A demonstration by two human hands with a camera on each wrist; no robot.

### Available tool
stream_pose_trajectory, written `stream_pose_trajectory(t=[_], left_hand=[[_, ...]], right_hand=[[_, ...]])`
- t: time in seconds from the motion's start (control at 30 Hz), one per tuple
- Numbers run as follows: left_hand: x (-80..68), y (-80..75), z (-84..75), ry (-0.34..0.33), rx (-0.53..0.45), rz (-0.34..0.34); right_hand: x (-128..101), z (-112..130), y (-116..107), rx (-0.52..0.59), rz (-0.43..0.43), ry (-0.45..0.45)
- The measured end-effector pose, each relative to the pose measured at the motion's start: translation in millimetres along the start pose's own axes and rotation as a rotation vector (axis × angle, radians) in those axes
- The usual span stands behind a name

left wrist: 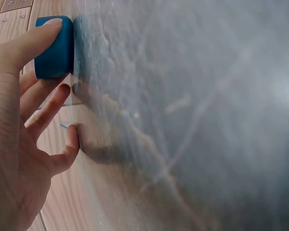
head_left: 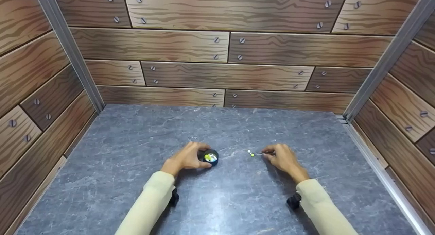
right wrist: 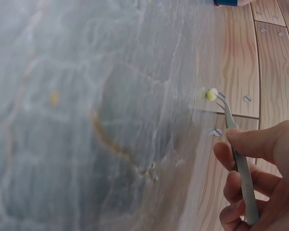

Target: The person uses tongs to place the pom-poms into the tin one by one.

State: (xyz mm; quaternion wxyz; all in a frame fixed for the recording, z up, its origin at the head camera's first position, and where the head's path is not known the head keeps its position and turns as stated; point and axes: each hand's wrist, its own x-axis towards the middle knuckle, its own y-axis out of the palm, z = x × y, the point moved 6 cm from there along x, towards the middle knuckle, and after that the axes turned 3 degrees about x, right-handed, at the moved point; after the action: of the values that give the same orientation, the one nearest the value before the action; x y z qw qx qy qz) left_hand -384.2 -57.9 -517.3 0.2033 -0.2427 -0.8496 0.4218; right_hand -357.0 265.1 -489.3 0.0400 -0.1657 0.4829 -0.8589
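Observation:
My left hand [head_left: 189,156] holds a small round blue container [left wrist: 55,53] on the table, thumb on one side and fingers on the other. Yellow and white beads [head_left: 207,157] lie inside it, seen from above in the head view. To the right, my right hand [head_left: 283,158] pinches metal tweezers [right wrist: 243,175] between thumb and fingers. Their bent tips reach a yellow-green bead [right wrist: 211,94]; whether they grip it I cannot tell. Just beyond that bead is a white bead [head_left: 249,151] on the table.
A grey marbled tabletop [head_left: 224,133] lies under both hands. Walls with a wooden plank pattern [head_left: 217,75] enclose it at the back and sides, with metal posts [head_left: 78,54] in the corners. A tiny pale speck [head_left: 275,140] lies beyond the right hand.

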Motion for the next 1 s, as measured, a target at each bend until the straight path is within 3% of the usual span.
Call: stream_pose_trajectory(t=[1.0], left_hand=[[0.4,0.1,0.3,-0.012,-0.006,0.014]], right_hand=[[3,12,-2,0.011,-0.04,-0.014]])
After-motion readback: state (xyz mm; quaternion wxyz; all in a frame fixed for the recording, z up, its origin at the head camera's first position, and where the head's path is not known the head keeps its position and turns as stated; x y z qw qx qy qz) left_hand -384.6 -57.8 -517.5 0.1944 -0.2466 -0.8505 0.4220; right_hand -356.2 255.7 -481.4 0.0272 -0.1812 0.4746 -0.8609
